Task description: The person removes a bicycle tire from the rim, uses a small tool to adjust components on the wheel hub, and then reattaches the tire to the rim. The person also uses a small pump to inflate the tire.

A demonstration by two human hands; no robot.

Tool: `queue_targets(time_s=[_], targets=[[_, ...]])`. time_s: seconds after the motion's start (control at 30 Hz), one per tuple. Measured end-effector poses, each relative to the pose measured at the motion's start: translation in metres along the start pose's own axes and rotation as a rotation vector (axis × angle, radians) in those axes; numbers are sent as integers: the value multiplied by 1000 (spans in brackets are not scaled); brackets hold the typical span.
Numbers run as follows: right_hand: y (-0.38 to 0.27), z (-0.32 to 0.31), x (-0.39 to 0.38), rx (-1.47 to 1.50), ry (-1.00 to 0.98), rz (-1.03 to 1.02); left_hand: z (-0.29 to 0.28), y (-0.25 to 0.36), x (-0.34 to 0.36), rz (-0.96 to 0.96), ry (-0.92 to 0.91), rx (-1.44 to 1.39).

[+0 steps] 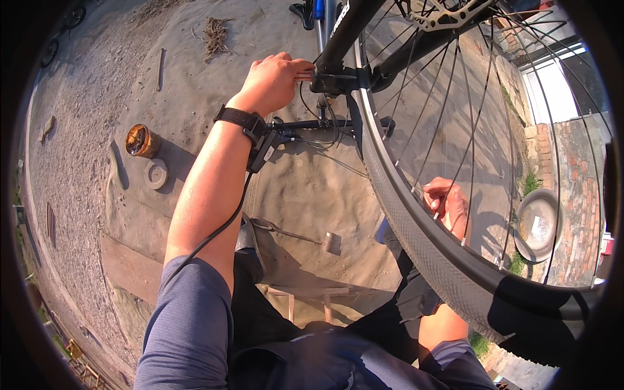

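Observation:
An upturned bicycle stands before me, its spoked wheel (383, 156) with a black tyre filling the right side. Where the black fork (333, 77) straddles the tyre, my left hand (276, 77) is closed with its fingertips at the fork's left side; they are partly hidden there. A strap with a black device (263, 146) and a cable is on that wrist. Beyond the spokes, close to the rim, my right hand (448, 203) has curled fingers pinched together. Whatever it holds is too small to make out. The handlebar (312, 123) with its cables rests low, near the ground.
A hammer (327, 242) lies on the ground sheet between my legs, near a wooden stool (309, 292). To the left are a rusty can (140, 142) with dark contents and a grey ring (156, 174). A round basin (538, 224) leans by a brick wall (578, 182).

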State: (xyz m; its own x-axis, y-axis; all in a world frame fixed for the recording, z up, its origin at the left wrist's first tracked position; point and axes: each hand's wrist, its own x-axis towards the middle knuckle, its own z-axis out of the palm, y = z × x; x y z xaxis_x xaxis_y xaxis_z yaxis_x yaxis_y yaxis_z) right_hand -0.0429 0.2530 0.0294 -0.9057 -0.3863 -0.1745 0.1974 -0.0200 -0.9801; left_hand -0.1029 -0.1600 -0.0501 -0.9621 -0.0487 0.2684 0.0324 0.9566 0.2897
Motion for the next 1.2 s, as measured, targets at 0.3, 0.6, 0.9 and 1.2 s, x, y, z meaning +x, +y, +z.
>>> queue_targets(time_s=[0.3, 0.6, 0.9, 1.2], targets=[[-2, 16, -3, -212, -46, 175, -2, 2, 1, 3, -8, -17], [6, -15, 3, 64, -291, -213, -3, 3, 2, -69, -67, -98], [-6, 23, 1, -145, -3, 211, 1, 0, 0, -2, -5, -22], [-4, -5, -2, -107, -157, -174, -1, 2, 1, -12, -10, -31]])
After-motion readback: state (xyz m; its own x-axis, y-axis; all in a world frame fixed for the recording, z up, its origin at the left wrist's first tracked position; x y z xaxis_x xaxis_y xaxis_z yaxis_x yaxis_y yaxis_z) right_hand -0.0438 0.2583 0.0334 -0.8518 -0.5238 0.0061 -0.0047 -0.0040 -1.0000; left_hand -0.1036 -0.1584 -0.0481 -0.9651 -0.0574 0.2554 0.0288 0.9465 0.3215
